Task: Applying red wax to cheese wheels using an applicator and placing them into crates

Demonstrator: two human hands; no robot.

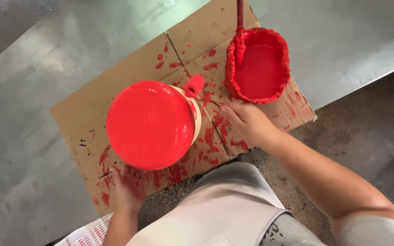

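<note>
The right hand (247, 123) grips a small brush (194, 85) against the side of a round red-topped object (150, 124) on spattered cardboard (83, 118) over the counter (33, 82). The left hand (128, 184) steadies its lower edge; short strokes along the bare rim would probably cover best. The paint tub (258, 64) sits nearby. The brush handle is blurred, and the object's underside is hidden.

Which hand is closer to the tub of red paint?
Right. The right hand holds a brush just below the red paint tub; the left hand is farther off, under the red-topped round object.
</note>
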